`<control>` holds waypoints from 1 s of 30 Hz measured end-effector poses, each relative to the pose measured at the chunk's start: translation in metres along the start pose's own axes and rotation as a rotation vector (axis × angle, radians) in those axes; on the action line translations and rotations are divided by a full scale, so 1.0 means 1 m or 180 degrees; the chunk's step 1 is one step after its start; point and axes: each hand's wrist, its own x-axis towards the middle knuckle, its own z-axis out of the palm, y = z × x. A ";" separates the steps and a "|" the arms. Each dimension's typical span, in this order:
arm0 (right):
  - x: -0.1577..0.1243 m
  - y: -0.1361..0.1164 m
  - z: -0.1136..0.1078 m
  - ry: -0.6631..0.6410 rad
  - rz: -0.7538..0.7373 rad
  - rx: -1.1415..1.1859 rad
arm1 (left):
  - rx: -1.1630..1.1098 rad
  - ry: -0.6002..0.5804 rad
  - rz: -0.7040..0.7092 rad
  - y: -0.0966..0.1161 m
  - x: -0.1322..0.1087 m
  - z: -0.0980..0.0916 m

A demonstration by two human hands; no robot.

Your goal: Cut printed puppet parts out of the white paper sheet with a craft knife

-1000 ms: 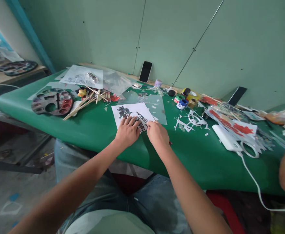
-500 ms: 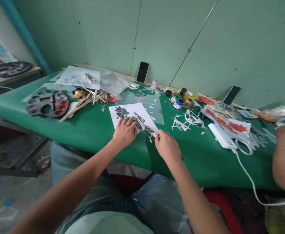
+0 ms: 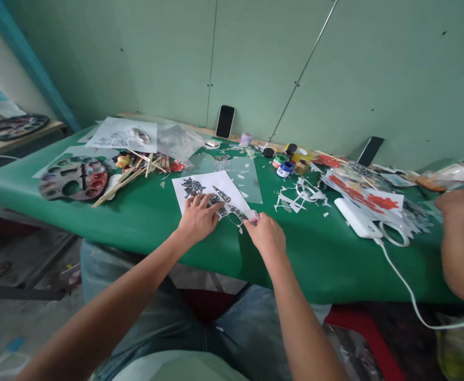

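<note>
The right hand [image 3: 267, 237] has its grip closed, thumb and forefinger pinched together on the near right corner of the printed sheet [image 3: 210, 186]. A small pale tip shows between the fingertips; whether it is paper or a tool cannot be told. The left hand [image 3: 197, 218] lies palm down on the sheet's near left part, grip apart, fingers spread and pointing toward 1 o'clock over the dark printed figures.

The sheet is white and lies flat on the green bench [image 3: 156, 225], close to its near edge. Its long axis is slanted, with the far end toward 11 o'clock and the pinched corner toward 5 o'clock. The dark figures run along that same slant.

Just beyond the sheet at 1 o'clock lies a clear plastic sheet [image 3: 246, 177] dotted with small white scraps. At 3 o'clock from the hands is a heap of white paper offcuts [image 3: 303, 193], and farther that way are a white power bank [image 3: 356, 218] with its cable [image 3: 398, 270] and a pair of scissors [image 3: 394, 234]. Sheets with red cutouts [image 3: 374, 201] lie just behind them.

At 2 o'clock, near the wall, small paint pots [image 3: 284, 168] stand together. A phone [image 3: 225, 121] leans on the wall at 12 o'clock. At 10 o'clock lie a bundle of wooden sticks [image 3: 130, 172] and a round paint palette [image 3: 73, 178].

At the far right edge another person's hand [image 3: 457, 203] rests over the bench.
</note>
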 end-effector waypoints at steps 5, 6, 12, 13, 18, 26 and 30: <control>-0.007 0.000 -0.003 0.0040 0.0101 0.0165 | 0.0050 -0.0066 0.0017 0.000 0.002 -0.001; -0.008 0.000 -0.003 0.0027 0.0092 0.0233 | 0.0055 -0.0080 0.0010 0.000 0.002 -0.001; -0.003 0.006 0.002 -0.0034 0.0079 0.0959 | 0.0090 -0.0200 -0.0031 -0.001 0.002 -0.001; -0.001 0.008 0.003 -0.0047 0.0080 0.1135 | 0.0091 -0.0234 -0.0029 -0.002 0.003 -0.002; 0.005 0.020 0.013 -0.0093 0.0263 0.2015 | 0.0070 -0.0423 -0.0112 -0.004 0.016 -0.008; 0.016 0.034 0.026 -0.0166 0.0568 0.2776 | 0.0000 -0.0656 0.0025 -0.009 0.026 -0.008; 0.022 0.037 0.023 -0.0258 0.0645 0.2919 | -0.0058 -0.0891 0.0157 -0.013 0.027 -0.004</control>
